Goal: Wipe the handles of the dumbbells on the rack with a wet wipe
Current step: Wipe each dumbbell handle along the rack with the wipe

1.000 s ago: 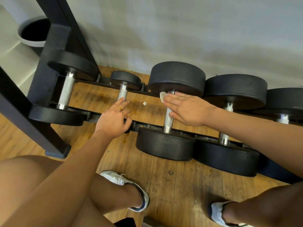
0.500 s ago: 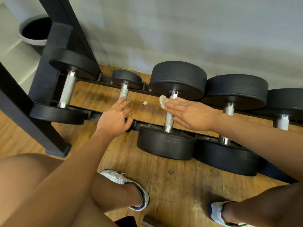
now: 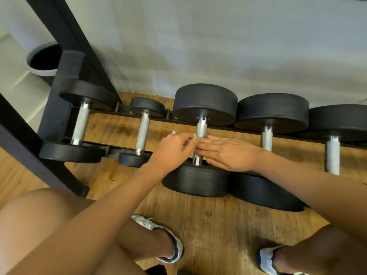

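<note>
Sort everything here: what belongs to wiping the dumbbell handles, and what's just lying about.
Job: wet wipe, pinched by left hand; middle dumbbell handle under right hand; other dumbbell handles; rack.
Lying about: small white scrap; grey bin.

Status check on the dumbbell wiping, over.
Left hand pinching wet wipe beside third handle from left. Right hand flat across that handle. Nothing else in the way.
</note>
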